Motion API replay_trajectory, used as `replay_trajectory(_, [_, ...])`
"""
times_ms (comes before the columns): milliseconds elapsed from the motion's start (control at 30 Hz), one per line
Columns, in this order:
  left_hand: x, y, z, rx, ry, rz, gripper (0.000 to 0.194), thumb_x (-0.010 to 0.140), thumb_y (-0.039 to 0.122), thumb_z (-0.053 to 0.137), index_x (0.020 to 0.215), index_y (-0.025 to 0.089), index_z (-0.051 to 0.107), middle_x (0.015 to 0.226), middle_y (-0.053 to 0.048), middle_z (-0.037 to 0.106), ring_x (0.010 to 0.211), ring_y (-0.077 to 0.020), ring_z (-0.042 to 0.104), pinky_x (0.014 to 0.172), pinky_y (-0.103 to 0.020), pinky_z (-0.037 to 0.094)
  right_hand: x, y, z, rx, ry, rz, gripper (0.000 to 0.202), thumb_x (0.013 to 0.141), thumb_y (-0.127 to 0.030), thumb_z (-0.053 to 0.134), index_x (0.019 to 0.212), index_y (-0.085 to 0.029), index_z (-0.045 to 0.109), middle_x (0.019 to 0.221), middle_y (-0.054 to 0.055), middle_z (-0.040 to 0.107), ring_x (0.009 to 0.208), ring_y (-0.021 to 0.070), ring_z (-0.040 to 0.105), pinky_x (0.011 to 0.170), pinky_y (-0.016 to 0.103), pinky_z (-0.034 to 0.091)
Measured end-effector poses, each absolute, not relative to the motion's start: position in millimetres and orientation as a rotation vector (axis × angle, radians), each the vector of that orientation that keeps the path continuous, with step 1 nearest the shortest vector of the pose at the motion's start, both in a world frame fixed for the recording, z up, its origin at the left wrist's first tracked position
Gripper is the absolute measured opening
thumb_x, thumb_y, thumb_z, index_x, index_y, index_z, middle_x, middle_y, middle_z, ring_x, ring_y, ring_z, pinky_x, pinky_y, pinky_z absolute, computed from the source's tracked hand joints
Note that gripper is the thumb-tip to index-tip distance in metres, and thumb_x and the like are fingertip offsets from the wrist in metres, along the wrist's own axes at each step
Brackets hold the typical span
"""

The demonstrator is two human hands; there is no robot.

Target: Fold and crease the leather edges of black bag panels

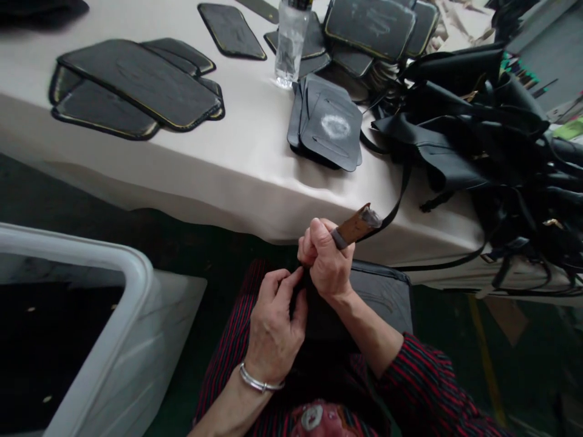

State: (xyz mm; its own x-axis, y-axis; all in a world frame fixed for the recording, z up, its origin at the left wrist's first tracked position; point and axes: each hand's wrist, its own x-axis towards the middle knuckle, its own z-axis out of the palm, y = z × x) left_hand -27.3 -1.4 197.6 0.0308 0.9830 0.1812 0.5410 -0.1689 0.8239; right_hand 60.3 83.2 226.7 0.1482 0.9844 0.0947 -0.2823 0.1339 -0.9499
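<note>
My right hand is closed round a brown wrapped handle with a grey band and a ragged, pale upper end. The working end of this tool is hidden below my fist. My left hand, with a silver bracelet on its wrist, is closed, thumb and fingertips pinching a dark edge just left of the right fist. That edge seems to belong to the black leather bag on my lap, but the dark folds make this hard to tell. A black strap runs from near the bag towards the table.
On the cloth-covered table lie a stack of black leather panels, larger edged panels and a clear bottle. Black bags with straps are heaped at the right. A white bin stands at my left.
</note>
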Motion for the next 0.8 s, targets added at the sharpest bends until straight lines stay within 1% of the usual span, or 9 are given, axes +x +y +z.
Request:
replay_trajectory(67, [-28.5,0.9,198.8,1.866,1.559,1.03,0.034,0.088,0.019,0.052,0.122,0.018,0.055,0.118,-0.009,0.05,0.108,-0.0204,0.051,0.096,-0.037,0.047,63.9,81.3,225.9,-0.981,-0.929,1.13,0.042,0.089,-0.035,0.058,0.056,-0.02,0.036,0.045,-0.009,0.031,0.037,0.0043,0.029,0.038,0.021,0.022])
replay_trajectory(167, [-29.8,5.3,200.2,2.028,1.517,1.016,0.032,0.088,0.015,0.051,0.12,0.017,0.055,0.124,-0.01,0.053,0.113,-0.0234,0.047,0.1,-0.042,0.044,69.8,80.8,234.0,-0.966,-0.86,1.193,0.042,0.089,-0.032,0.057,0.055,-0.02,0.035,0.043,-0.009,0.029,0.034,0.0045,0.026,0.035,0.021,0.02])
replay_trajectory(267, [-30.1,6.9,200.7,2.081,1.475,1.035,0.028,0.088,0.013,0.049,0.115,0.015,0.055,0.121,-0.009,0.057,0.112,-0.0232,0.048,0.099,-0.042,0.046,74.0,83.5,246.7,-0.918,-0.793,1.219,0.043,0.087,-0.03,0.056,0.053,-0.021,0.031,0.041,-0.01,0.025,0.032,0.0046,0.02,0.032,0.021,0.017])
replay_trajectory(333, [-30.4,6.2,201.1,2.1,1.47,1.041,0.026,0.088,0.012,0.05,0.114,0.015,0.056,0.12,-0.009,0.058,0.11,-0.0231,0.049,0.097,-0.042,0.047,74.9,87.1,252.3,-0.896,-0.781,1.179,0.045,0.086,-0.031,0.056,0.052,-0.022,0.028,0.041,-0.01,0.023,0.032,0.0046,0.018,0.032,0.021,0.018])
replay_trajectory(400, [-31.0,5.1,201.8,2.127,1.478,1.019,0.026,0.088,0.013,0.051,0.113,0.015,0.057,0.121,-0.008,0.059,0.109,-0.0236,0.05,0.095,-0.042,0.047,74.3,91.7,252.4,-0.903,-0.802,1.157,0.046,0.086,-0.034,0.055,0.052,-0.022,0.027,0.041,-0.01,0.022,0.031,0.0047,0.019,0.032,0.021,0.019])
replay_trajectory(467, [-31.5,4.4,202.9,2.175,1.507,0.979,0.026,0.087,0.013,0.052,0.113,0.016,0.057,0.122,-0.007,0.061,0.108,-0.0244,0.05,0.092,-0.043,0.048,73.1,96.2,247.3,-0.932,-0.841,1.208,0.045,0.086,-0.035,0.056,0.053,-0.022,0.028,0.04,-0.01,0.023,0.031,0.0047,0.02,0.031,0.021,0.019])
replay_trajectory(633, [-30.1,5.9,203.8,2.308,1.531,0.848,0.034,0.086,0.01,0.051,0.119,0.016,0.055,0.122,-0.007,0.062,0.108,-0.0269,0.049,0.088,-0.043,0.047,73.2,99.0,230.6,-0.963,-0.986,1.309,0.042,0.085,-0.035,0.061,0.055,-0.02,0.035,0.042,-0.01,0.031,0.034,0.0042,0.027,0.034,0.02,0.02])
replay_trajectory(800, [-27.9,9.7,202.8,2.278,1.479,0.872,0.025,0.087,0.009,0.046,0.109,0.013,0.056,0.118,-0.012,0.058,0.111,-0.027,0.047,0.095,-0.044,0.045,73.3,97.0,225.7,-0.933,-0.95,1.258,0.042,0.087,-0.035,0.058,0.054,-0.02,0.035,0.041,-0.009,0.031,0.034,0.0046,0.027,0.035,0.022,0.02])
